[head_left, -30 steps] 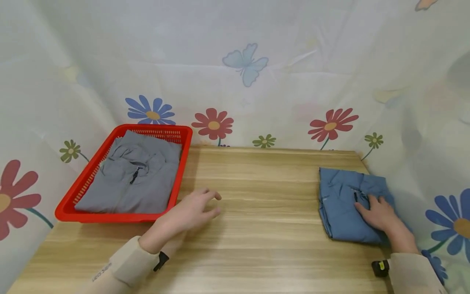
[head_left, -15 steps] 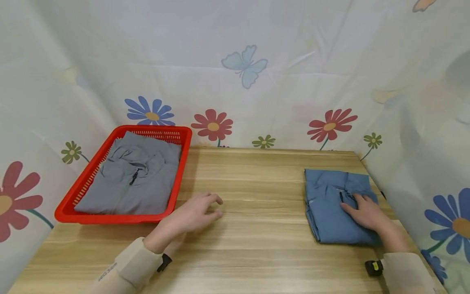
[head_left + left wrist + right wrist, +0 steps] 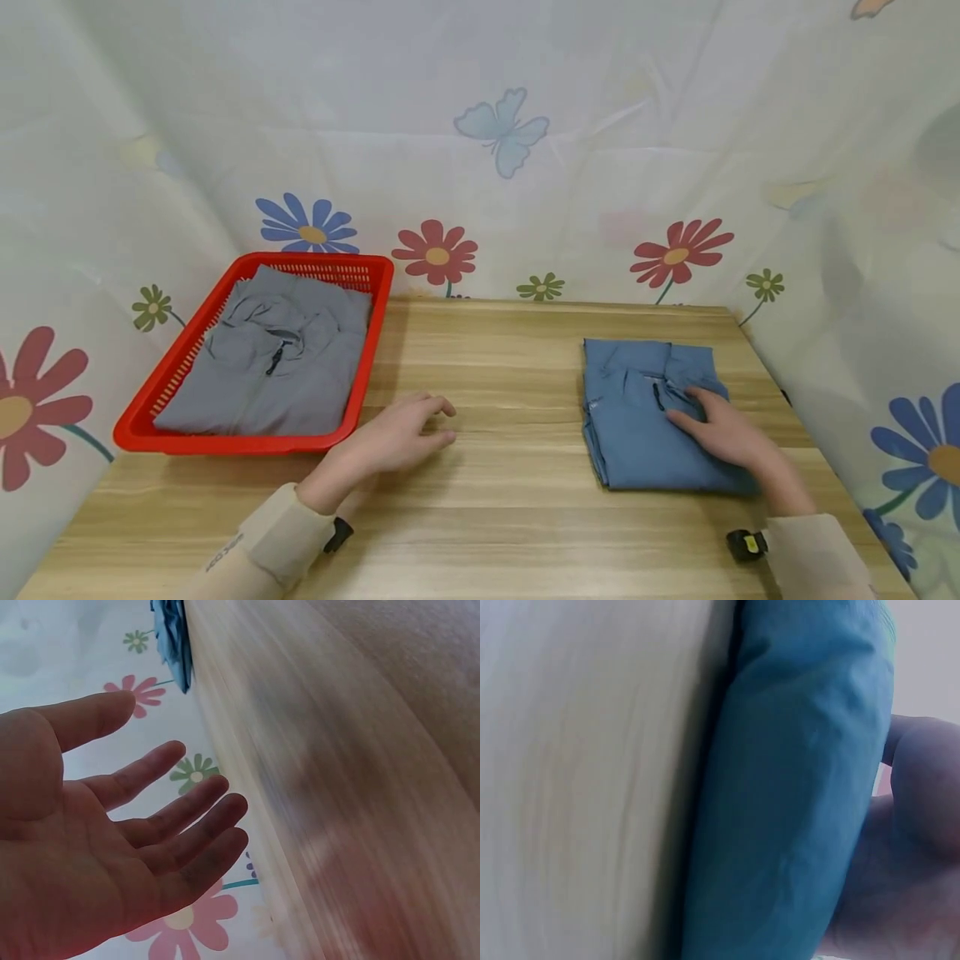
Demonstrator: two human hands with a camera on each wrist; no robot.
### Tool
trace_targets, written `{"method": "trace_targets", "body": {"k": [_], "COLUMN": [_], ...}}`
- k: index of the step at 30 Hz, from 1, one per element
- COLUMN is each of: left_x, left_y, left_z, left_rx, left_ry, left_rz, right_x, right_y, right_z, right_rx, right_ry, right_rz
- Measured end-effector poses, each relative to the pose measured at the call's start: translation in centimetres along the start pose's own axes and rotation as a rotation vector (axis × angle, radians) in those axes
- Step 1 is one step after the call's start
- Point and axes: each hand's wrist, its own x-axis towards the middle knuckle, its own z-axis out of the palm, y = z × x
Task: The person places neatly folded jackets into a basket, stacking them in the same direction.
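Note:
A folded blue garment (image 3: 637, 450) with a short black zip pull lies flat on the right part of the table. My right hand (image 3: 726, 432) rests on its right side, thumb and fingers spread loosely over the cloth. In the right wrist view the thick folded edge of the blue garment (image 3: 780, 795) hides much of that hand (image 3: 919, 855). My left hand (image 3: 397, 433) hovers over the table beside the basket, holding nothing. Its loosely bent fingers are apart in the left wrist view, where the palm (image 3: 75, 855) shows.
At the left stands a red plastic basket (image 3: 373, 342) with slotted walls. A folded grey garment (image 3: 307, 392) with a black zip pull lies in it. The wooden table (image 3: 510, 467) meets flower-printed sheets (image 3: 570, 183) at the back and sides.
The blue garment has slid left across the table, away from the right-hand sheet, with my right hand on top of it. My left hand has hardly moved.

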Motion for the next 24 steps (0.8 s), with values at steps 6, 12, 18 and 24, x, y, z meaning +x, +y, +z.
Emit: {"method": "trace_targets", "body": {"k": [6, 12, 18, 24], "left_x": [0.3, 0.5, 0.9, 1.4], "left_y": [-0.2, -0.2, -0.3, -0.4], "left_z": [0.2, 0.6, 1.1, 1.5], "left_rx": [-0.025, -0.069, -0.091, -0.140], "left_ry": [-0.001, -0.015, -0.023, -0.023], "left_rz": [-0.024, -0.028, -0.018, -0.059], "right_x": [0.3, 0.5, 1.0, 1.4], "right_y": [-1.6, -2.8, -4.1, -5.4], "right_z": [0.4, 1.3, 2.0, 2.5], "right_rx": [-0.004, 0.018, 0.044, 0.043], "right_ry": [-0.007, -0.014, -0.020, -0.017], "right_rz": [-0.038, -0.072, -0.102, -0.121]}}
